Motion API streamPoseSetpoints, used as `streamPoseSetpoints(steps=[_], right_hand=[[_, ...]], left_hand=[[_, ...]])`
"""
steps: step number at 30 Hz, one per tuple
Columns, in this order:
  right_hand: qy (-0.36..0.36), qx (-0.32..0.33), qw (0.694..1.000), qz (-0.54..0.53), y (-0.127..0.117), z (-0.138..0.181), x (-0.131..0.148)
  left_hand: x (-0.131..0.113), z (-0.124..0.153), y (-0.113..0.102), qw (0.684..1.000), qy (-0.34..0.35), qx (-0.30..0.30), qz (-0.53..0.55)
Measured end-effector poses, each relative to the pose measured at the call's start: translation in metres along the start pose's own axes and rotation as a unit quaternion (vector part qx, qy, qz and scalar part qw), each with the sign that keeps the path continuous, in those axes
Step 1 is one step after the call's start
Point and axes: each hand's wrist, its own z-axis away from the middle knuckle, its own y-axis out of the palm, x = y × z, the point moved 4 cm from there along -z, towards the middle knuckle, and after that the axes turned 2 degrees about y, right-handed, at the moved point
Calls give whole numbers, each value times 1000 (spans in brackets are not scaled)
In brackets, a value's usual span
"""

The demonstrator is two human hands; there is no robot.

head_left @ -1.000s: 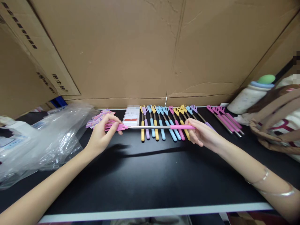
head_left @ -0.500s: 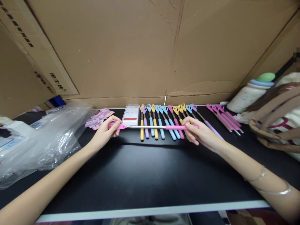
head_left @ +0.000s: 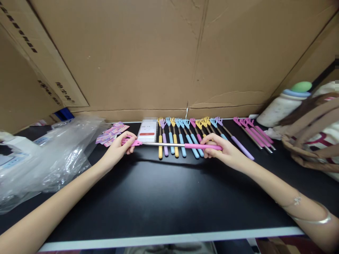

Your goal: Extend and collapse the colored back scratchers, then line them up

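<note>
A pink back scratcher with a metal rod is held level above the black table. My left hand pinches its pink claw end, and part of the claw is hidden by the fingers. Around the far end of the pink handle, the fingers of my right hand are closed. Behind it lies a row of back scratchers in yellow, purple, blue and pink, claws toward the cardboard. Several pink back scratcher pieces lie farther right, some showing bare metal rod ends.
A phone showing a timer leans near my left hand, beside a pile of pink-purple cards. Clear plastic bags cover the left side. A white bottle and a fabric bag stand at right. Cardboard walls the back.
My right hand has shifted slightly left along with the handle end, which has dipped a little. My left hand keeps its pinch on the claw end, almost unmoved.
</note>
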Motion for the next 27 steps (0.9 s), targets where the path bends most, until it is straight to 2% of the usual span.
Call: streamPoseSetpoints(steps=[6,11,16,27], right_hand=[[4,-25,1000,11,-1,0,-1],[60,-13,995,-72,2,0,-3],[100,-11,985,-144,1,0,-4],[155,82,947,-270,4,2,-13]], left_hand=[[-5,3,1,1000,10,-13,0],[-17,8,1,998,45,-50,-7],[-27,12,3,994,86,-61,-13],[-31,23,6,987,130,-67,-65]])
